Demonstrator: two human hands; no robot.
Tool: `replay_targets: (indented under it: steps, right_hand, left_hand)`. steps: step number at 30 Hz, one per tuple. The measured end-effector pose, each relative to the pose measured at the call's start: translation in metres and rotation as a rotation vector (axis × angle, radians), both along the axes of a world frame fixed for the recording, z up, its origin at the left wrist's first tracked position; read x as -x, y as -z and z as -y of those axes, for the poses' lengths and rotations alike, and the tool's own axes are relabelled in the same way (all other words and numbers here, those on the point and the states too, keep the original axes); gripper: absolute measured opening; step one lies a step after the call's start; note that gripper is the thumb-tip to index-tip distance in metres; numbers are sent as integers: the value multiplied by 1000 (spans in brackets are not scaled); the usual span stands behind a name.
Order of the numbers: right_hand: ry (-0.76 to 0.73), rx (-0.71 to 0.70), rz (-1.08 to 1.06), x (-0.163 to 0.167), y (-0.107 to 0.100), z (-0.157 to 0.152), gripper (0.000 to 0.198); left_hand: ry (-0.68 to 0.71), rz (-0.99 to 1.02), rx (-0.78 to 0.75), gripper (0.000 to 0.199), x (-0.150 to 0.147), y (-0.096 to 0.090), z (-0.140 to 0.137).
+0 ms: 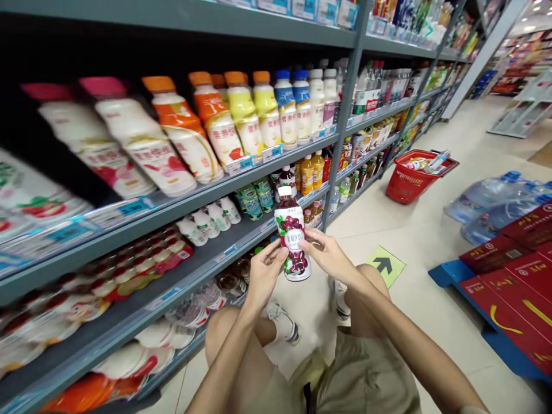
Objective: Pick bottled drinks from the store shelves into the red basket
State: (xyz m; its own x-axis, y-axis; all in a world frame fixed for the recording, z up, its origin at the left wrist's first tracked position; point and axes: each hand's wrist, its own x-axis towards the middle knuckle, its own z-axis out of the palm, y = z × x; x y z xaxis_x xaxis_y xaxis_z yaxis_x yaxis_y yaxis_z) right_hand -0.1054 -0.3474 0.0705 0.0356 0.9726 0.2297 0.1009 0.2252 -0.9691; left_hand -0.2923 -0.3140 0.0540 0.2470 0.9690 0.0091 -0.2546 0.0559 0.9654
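A bottle of grape juice [295,241] with a white cap and a label of purple grapes is held upright between my two hands, above my crouched legs. My left hand [265,270] grips its left side, the thumb on the front of the label. From the right, my right hand [325,250] closes on the bottle with thumb and fingers; a ring shows on one finger. Just behind the held bottle, a similar dark bottle [287,178] stands on the lower shelf, beside green patterned cans [249,201].
Shelving [276,158] with rows of drink bottles runs along my left. A red shopping basket [409,181] with goods stands on the floor ahead. To the right are large water bottles [487,195] and stacked red boxes [513,287] on a blue pallet [452,282]. A green arrow sticker [383,264] marks the floor.
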Motion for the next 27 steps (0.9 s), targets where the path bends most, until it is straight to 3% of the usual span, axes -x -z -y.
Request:
replay_targets:
  steps: [4,9,13,17,22,27]
  right_hand:
    - [56,58,-76,-58,3,-49,75]
    - [-14,96,-62,-135,27,-120,67]
    - [-89,35,53,-180,36,-168,59]
    - [-101,-92,258,-194,34,-207,56]
    - [-58,-334,357,-190,45,-244,55]
    - [-37,-541,473,-191,56,-266,48]
  left_hand:
    - [38,1,-7,74,-57,7,-54]
    - [70,-44,39,73,-130,30,-122]
    - [20,-81,-74,63,-173,44,-159]
    - [-86,-214,-312,52,-187,44,-185]
    - [-334,-635,-634,35,-183,31,-209]
    - [-430,-785,-768,25,-187,29,-223]
